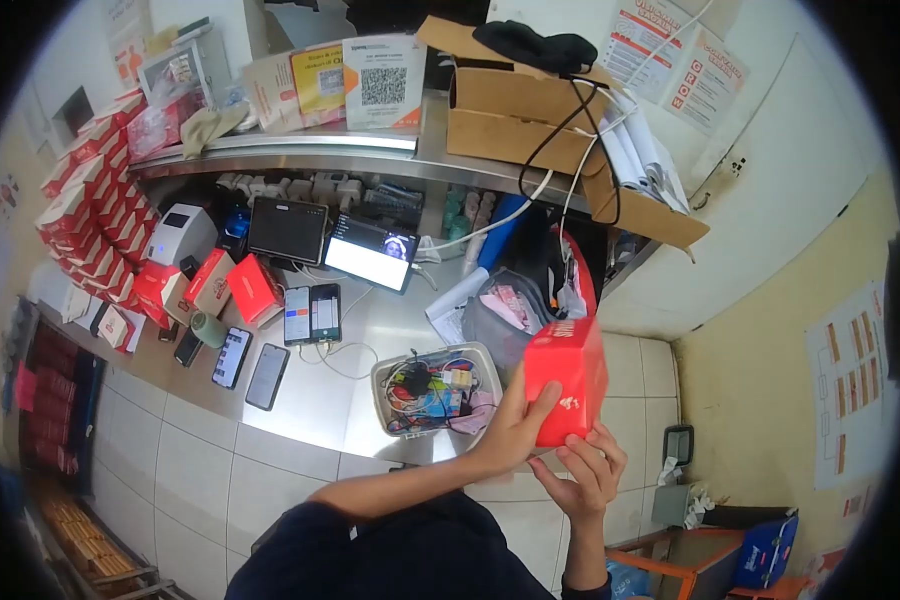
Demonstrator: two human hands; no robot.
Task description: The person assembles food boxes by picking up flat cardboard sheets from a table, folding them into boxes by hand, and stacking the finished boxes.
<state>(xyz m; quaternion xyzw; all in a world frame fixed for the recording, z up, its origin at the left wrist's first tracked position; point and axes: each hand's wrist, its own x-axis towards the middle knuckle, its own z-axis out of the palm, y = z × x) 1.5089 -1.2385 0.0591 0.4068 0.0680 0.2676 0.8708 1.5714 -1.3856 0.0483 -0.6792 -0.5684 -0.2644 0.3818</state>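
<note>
A red cardboard box (567,380) with small white print is held up in front of me, right of the plastic bin. My left hand (510,430) grips its left side, with the thumb across the near face. From below, my right hand (582,478) has its fingertips pressed against the box's lower right edge. The fingers of my left hand behind the box are partly hidden. Just left of my left hand, the bin (378,395) holds tangled cables and small items.
On the metal counter (310,400) lie several phones (267,376), two tablets (372,250) and a white label printer (182,235). Red boxes (95,215) are stacked at the left. An open carton (510,115) sits on the shelf, and a grey bag (495,325) stands behind the bin.
</note>
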